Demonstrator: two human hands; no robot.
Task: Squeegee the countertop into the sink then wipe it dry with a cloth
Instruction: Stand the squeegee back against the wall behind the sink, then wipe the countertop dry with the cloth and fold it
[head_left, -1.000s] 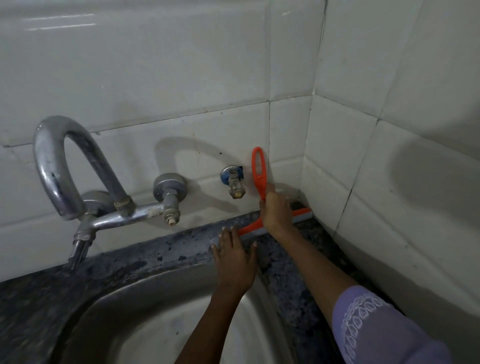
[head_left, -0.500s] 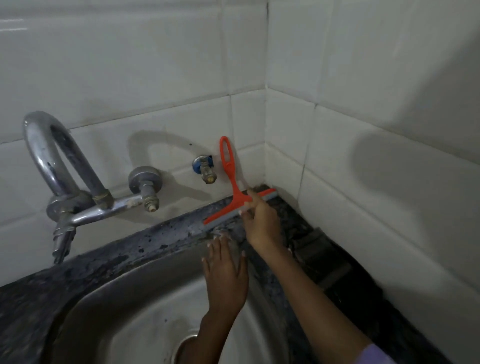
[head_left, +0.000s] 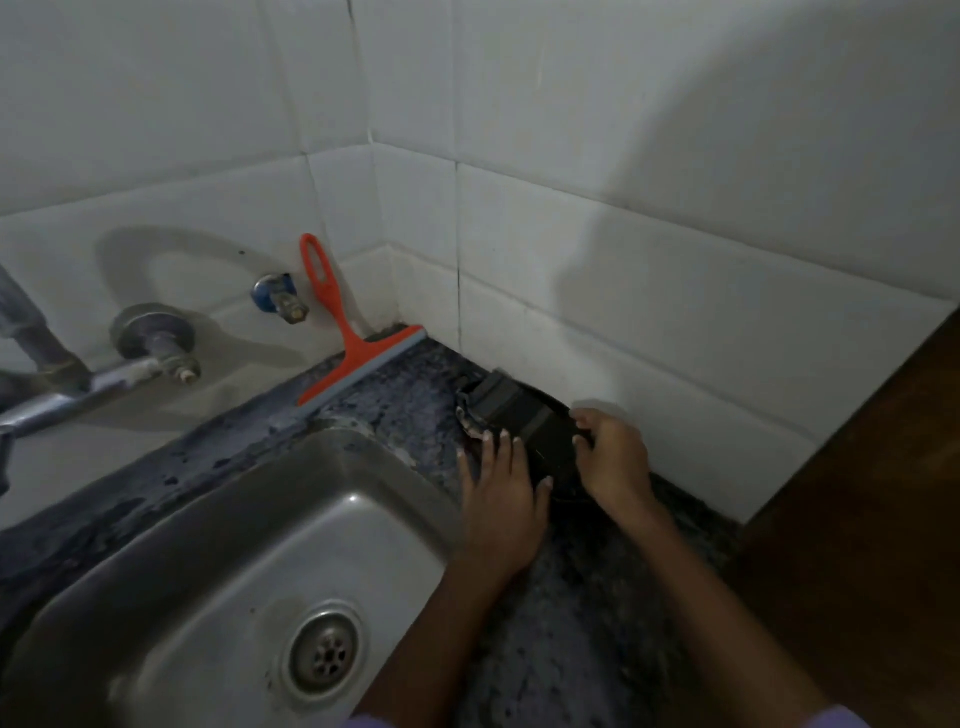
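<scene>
An orange squeegee (head_left: 340, 338) with a grey blade leans against the back wall tiles in the corner, its blade resting on the dark speckled countertop (head_left: 410, 400). No hand touches it. A dark folded cloth (head_left: 524, 415) lies on the counter against the right wall. My right hand (head_left: 613, 457) grips the cloth's near end. My left hand (head_left: 501, 488) lies flat beside the cloth, fingers spread, its fingertips at the cloth's left edge. The steel sink (head_left: 234, 561) with its round drain (head_left: 324, 647) fills the lower left.
A chrome tap (head_left: 93, 384) juts from the back wall at the left, with a small blue-handled valve (head_left: 278, 296) beside the squeegee. White tiled walls meet in the corner. A brown wooden surface (head_left: 862, 509) ends the counter at the right.
My right hand let go of the squeegee, which now leans in the corner. Both hands moved right to the dark cloth, and the view swung right and down.
</scene>
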